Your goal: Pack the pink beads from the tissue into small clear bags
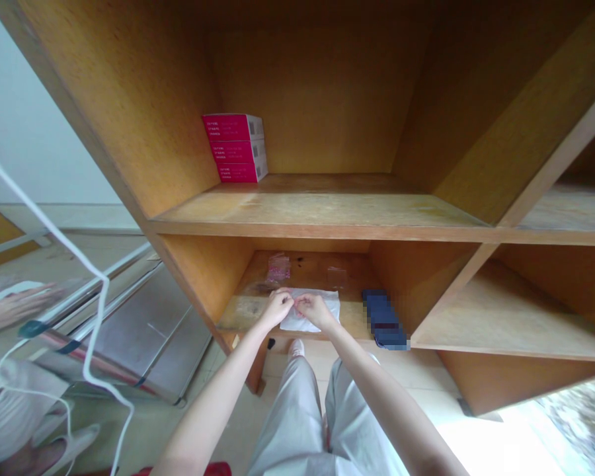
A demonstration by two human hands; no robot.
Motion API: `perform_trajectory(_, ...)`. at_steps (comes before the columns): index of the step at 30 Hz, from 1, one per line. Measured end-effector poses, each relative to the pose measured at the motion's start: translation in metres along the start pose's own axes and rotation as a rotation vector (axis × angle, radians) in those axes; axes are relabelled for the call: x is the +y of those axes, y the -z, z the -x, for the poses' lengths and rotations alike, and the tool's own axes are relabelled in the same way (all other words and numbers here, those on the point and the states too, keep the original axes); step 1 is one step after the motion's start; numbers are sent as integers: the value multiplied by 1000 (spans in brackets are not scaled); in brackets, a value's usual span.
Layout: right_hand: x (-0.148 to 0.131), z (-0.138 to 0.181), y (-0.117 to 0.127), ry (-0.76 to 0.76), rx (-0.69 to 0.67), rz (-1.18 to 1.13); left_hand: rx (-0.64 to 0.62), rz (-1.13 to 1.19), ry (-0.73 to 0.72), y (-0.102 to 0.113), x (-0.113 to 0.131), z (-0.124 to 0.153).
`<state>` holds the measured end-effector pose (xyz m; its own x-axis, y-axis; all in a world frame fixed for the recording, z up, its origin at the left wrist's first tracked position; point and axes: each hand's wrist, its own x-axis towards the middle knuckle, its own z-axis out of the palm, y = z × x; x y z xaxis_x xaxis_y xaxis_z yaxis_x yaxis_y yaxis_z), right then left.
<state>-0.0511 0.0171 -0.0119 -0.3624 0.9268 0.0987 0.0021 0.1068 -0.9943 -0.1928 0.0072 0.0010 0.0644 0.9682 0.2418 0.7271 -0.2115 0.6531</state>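
Note:
My left hand [279, 305] and my right hand [313, 309] are close together over a white sheet [302, 322], cloth or paper, on the lower shelf. The fingers of both hands are bent inward and pinched, nearly meeting in the middle. Whatever they may hold is too small to make out. Behind my left hand lies a small clear bag [278, 268] with tiny pink pieces inside. A second clear bag [336, 277], flat and hard to see, lies behind the right end of the sheet.
A dark blue object [384, 318], blurred out, lies at the shelf's right front edge. Stacked pink boxes [235, 151] stand on the upper shelf [327, 208]. At left, another person's hand [24, 307] is near a metal-framed table [129, 337]. A white cable [96, 317] hangs there.

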Motion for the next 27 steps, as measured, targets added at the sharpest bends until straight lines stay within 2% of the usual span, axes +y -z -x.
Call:
perform_trajectory(11, -3, -2, -4, -25, 28, 48, -37, -4, -46, 6, 4, 3)
perform_trajectory(21, -6, -6, -9, -42, 16, 2, -7, -66, -70, 7, 4, 3)
perform_trajectory(27, -4, -6, -10, -48, 57, 8, 7, -115, -72, 10, 9, 4)
